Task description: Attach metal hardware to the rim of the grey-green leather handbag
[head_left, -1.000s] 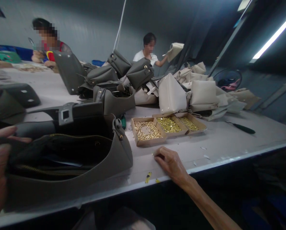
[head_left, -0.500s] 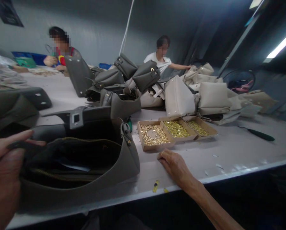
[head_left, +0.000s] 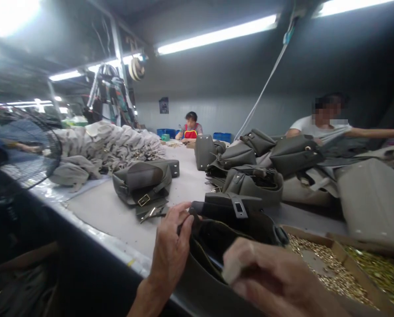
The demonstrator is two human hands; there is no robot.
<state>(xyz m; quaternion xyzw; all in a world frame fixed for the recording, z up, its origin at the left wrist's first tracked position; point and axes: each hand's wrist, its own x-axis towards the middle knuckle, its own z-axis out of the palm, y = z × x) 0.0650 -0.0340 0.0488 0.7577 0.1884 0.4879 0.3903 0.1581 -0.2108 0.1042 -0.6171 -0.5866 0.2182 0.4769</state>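
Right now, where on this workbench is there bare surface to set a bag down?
Bare table lies left of the flat grey bag, below the beige pile. A second strip runs between that bag and the dark bag cluster. Crowded: the open bag at both hands and the rivet boxes on the right.

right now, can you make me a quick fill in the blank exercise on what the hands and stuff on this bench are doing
1. The left hand grips the rim of an open dark ____.
2. The cardboard boxes right of it hold small ____ metal pieces.
3. The right hand is raised in front of the bag, very ____ to the camera.

Missing words: handbag; gold; close
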